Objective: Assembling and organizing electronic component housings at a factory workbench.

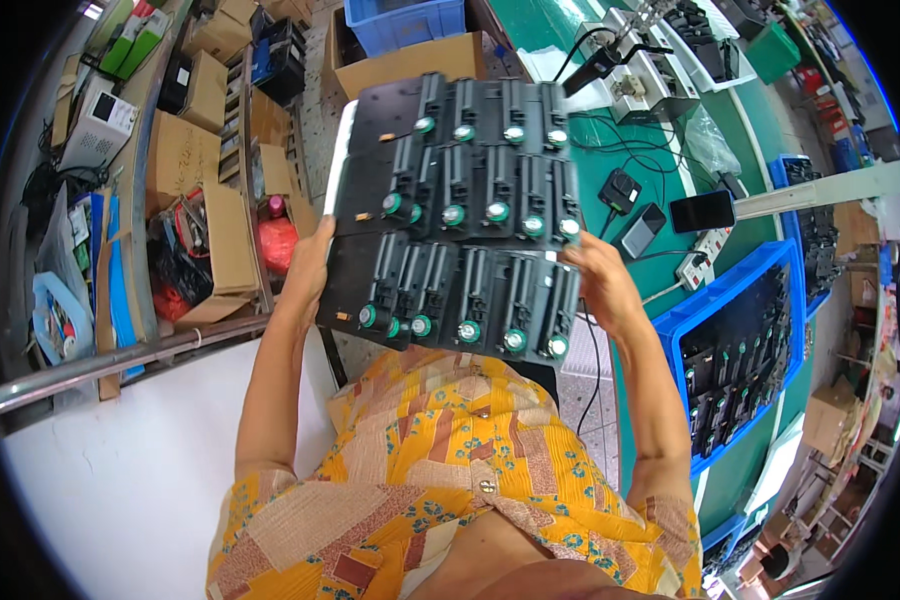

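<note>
Black tray [355, 265] is filling the middle of the head view, raised in front of the person's torso, its loaded face turning up toward the camera. Its outline is running nearly as long as it is wide, the slightly longer axis stretching away from the body, with the far end leaning a little to the right. Three rows of slim black parts [473, 285] are lying across it, each part's long axis pointing away from the person and tilting slightly right, the round green-and-pale ends facing the body. A bare strip with small orange pieces [342, 316] is running down its left side. The tray is sitting between the two hands: the left hand [313, 258] is holding its left edge, and the right hand [608, 282] is gripping its right edge, bent fingers closing at the rim. Some fingertips are hiding behind the tray, so I cannot tell how far they are reaching underneath. The near edge is hanging over the patterned yellow shirt [480, 420]. To the right, a green desk [535, 25] is carrying a dark phone [702, 212], a white power strip [705, 257] and a blue crate [798, 310] containing similar black parts.
</note>
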`<state>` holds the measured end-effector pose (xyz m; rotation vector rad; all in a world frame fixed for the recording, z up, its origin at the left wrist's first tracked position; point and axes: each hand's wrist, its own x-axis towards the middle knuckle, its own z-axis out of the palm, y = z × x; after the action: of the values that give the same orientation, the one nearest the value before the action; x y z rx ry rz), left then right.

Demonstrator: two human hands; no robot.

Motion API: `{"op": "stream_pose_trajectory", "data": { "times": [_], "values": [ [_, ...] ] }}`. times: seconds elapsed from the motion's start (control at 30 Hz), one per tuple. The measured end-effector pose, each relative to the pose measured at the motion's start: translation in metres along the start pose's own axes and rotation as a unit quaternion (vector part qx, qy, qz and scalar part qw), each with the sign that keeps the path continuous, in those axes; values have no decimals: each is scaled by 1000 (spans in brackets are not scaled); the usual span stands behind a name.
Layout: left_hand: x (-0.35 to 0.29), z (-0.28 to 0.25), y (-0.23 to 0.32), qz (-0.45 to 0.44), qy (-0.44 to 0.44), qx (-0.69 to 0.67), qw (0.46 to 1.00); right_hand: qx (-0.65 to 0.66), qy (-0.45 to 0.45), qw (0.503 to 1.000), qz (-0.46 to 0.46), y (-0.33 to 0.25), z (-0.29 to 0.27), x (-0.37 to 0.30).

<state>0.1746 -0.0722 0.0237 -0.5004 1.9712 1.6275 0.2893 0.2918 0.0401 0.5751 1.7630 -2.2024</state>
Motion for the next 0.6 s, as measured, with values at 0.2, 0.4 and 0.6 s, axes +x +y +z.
{"op": "stream_pose_trajectory", "data": {
  "times": [0.2, 0.4, 0.6],
  "values": [
    [38, -48, -9, -17, 71, -56, 996, 25, -74, 996, 31, 3, 52, 100],
    [92, -97, -10, -9, 164, -57, 985, -9, -93, 994, 64, -14, 117, 180],
    [131, -173, -17, 23, 240, -9, 970, -26, -126, 991, 36, -8, 174, 243]
  ]
}}
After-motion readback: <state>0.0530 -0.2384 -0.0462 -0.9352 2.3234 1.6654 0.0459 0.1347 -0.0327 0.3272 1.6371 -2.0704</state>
